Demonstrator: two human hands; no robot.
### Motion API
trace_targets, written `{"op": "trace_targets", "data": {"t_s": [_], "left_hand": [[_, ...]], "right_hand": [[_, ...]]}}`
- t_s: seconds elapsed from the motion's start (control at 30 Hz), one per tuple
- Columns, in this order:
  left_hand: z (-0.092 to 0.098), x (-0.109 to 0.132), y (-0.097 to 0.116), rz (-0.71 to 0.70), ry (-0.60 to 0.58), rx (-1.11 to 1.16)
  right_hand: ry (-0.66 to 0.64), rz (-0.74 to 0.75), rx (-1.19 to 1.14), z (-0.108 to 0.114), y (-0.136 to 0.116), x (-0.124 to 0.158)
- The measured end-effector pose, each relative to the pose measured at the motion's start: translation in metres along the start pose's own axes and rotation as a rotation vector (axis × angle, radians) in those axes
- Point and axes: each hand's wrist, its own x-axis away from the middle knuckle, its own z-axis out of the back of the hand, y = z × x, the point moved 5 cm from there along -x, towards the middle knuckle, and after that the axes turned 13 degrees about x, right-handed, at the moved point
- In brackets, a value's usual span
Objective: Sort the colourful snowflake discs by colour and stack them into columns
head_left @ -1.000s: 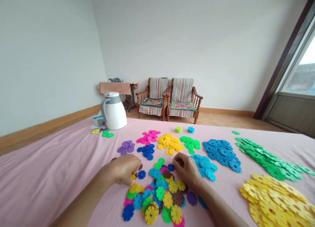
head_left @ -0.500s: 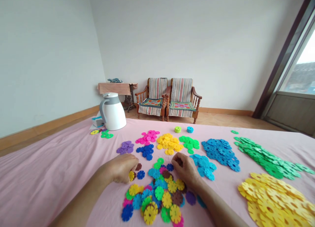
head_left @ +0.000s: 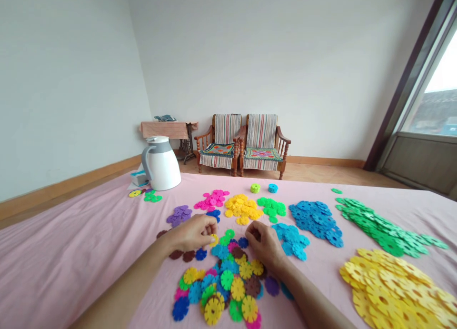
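Note:
A mixed pile of coloured snowflake discs (head_left: 224,284) lies on the pink tablecloth (head_left: 82,253) in front of me. My left hand (head_left: 194,233) hovers at the pile's far left, fingers pinched on a yellow disc (head_left: 214,238). My right hand (head_left: 262,243) rests at the pile's far right edge with fingers curled; what it holds is hidden. Behind the hands lie sorted small heaps: purple (head_left: 178,215), pink (head_left: 212,199), yellow (head_left: 243,208), green (head_left: 272,208). Brown discs (head_left: 182,254) lie below my left hand.
Larger heaps sit to the right: blue (head_left: 316,215), light blue (head_left: 293,239), green (head_left: 382,224), yellow (head_left: 396,286). A white jug (head_left: 160,163) stands at the table's far left. Two wooden armchairs (head_left: 243,143) stand against the back wall.
My left hand has moved right and away from me, carrying a yellow disc from the pile's left edge; brown discs it covered now show. My right hand has barely shifted.

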Motion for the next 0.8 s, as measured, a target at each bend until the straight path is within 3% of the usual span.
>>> {"op": "trace_targets", "data": {"t_s": [0.2, 0.33, 0.4, 0.6, 0.8], "left_hand": [[-0.008, -0.057, 0.009, -0.117, 0.274, 0.121], [-0.001, -0.062, 0.020, -0.193, 0.453, 0.141], [-0.002, -0.054, 0.023, -0.205, 0.415, 0.120], [-0.009, -0.003, 0.014, -0.094, 0.140, -0.047], [-0.005, 0.044, 0.002, -0.016, 0.003, -0.206]], "right_hand": [[0.007, -0.002, -0.011, 0.001, -0.001, -0.001], [0.010, -0.003, -0.006, 0.004, -0.004, 0.000], [0.010, -0.005, -0.003, 0.004, -0.005, 0.000], [0.002, -0.008, 0.000, 0.002, -0.003, 0.000], [-0.005, -0.008, -0.002, 0.001, -0.001, 0.000]]}}
